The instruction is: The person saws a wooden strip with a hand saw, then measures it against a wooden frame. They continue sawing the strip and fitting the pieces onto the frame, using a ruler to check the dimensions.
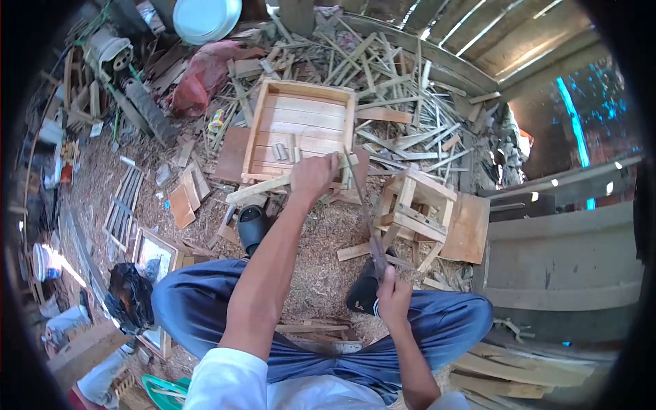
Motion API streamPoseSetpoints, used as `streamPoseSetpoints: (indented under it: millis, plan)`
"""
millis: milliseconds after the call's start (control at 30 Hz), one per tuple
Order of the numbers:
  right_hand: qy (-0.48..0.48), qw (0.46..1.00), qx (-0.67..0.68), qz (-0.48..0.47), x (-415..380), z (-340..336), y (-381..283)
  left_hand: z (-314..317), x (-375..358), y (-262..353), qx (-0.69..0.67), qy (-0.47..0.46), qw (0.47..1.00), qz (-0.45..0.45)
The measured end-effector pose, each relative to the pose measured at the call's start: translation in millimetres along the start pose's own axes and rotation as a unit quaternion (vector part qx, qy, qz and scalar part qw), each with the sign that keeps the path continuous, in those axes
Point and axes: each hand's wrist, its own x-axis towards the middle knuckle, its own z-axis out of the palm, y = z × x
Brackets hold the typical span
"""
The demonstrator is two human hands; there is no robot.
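seated above a floor of crumbly wood shavings, you close your left hand over a pale, straight-edged wooden batten, its fingers curled down and its far end beside the near right corner of a shallow wooden tray. your right hand is clenched around the near end of a long, dark, tapering blade; whether it is a saw or a machete cannot be told. the blade's narrow tip meets the batten just right of your left hand. the tray, rectangular with smooth raised sides and a slatted bottom, holds short, blocky offcuts. to its right stands a boxy frame of rough wooden bars, next to a flat, brown board. thin, splintery sticks lie tangled beyond. at upper left are a crumpled, translucent red plastic bag and a smooth, round, pale-blue lid or basin. a small yellow-and-red packet carries printing too small to read.
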Motion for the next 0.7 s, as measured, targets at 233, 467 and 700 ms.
streamPoseSetpoints:
  millis: [233,467,700]
  plan:
    - [0.031,0.997,-0.007,-0.065,99.1,43.4,-39.8,3.7,-1.9,1.9,0.011,-0.001,1.0,0.014]
    - [0.022,0.998,-0.011,-0.059,72.3,50.4,-27.0,2.7,-23.3,7.6,0.003,-0.04,0.999,-0.017]
    - [0.044,0.998,-0.03,-0.04,110.6,61.3,-37.5,-3.7,9.7,8.6,-0.023,-0.027,0.999,-0.021]
